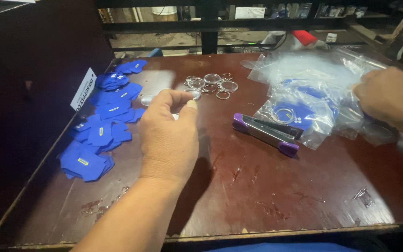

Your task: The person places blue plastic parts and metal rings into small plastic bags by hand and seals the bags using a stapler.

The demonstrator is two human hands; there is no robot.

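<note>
left hand [168, 140]: grip pinched on a small clear piece, above the key rings [213, 85] | right hand [390, 95]: grip closed on clear bags [304, 79] | done: one filled bag [294, 116] by stapler [266, 128] | left: blue tags [103, 126] heaped on counter [257, 186], unbagged

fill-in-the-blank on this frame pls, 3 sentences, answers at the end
1. The left hand pinches a small metal ____ between thumb and fingertips.
2. The stapler on the table has ____ ends.
3. The right hand rests on a pile of clear plastic ____, while blue tags lie at the left.

Missing words: ring; purple; bags
</note>
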